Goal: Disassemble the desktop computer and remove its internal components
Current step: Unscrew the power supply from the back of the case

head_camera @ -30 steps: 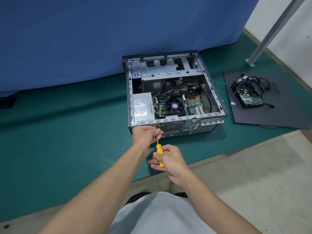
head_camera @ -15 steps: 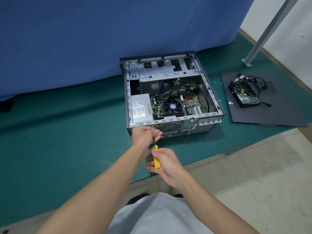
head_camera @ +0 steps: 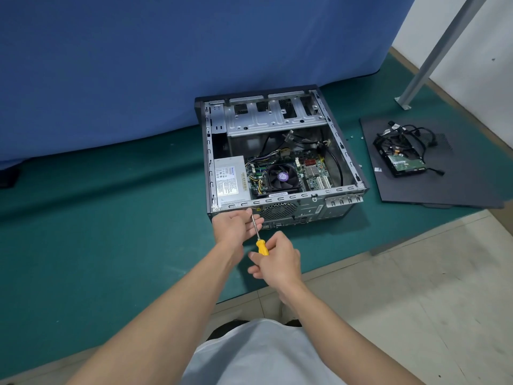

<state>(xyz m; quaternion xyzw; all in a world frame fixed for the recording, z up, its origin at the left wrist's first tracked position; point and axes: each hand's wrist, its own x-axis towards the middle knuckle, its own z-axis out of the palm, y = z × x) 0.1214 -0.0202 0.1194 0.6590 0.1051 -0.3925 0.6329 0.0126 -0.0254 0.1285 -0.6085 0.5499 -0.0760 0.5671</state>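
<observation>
I record the black and silver desktop computer case [head_camera: 344, 151] lying on its side on the green mat [head_camera: 111, 218], open face up, with its far end close to the blue cloth backdrop [head_camera: 166, 65]. Inside the case sit the silver power supply box [head_camera: 230, 180] at the left, the black round cooling fan [head_camera: 281, 177] beside it, the green motherboard [head_camera: 313, 173] to the right, and the perforated metal drive cage [head_camera: 272, 118] across the far end. The right hand [head_camera: 277, 259] has its grip closed round the handle of the yellow-handled screwdriver [head_camera: 261, 246]. The left hand [head_camera: 237, 225] rests against the near left corner of the case, its grip loosely curled about the steel shaft. The tip meets the rear panel just under the top rail, but the left hand covers that corner and I cannot tell whether it is seated in a screw. To the right, apart from the case, a flat black side panel [head_camera: 433, 190] lies on the mat and carries a hard drive with tangled black cables [head_camera: 405, 163]. A few small loose bits lie on the mat between case and panel. A grey metal pole [head_camera: 433, 51] slants up at the far right. The pale tiled floor [head_camera: 416, 287] borders the mat. Both forearms and a white shirt [head_camera: 258, 354] fill the near view.
</observation>
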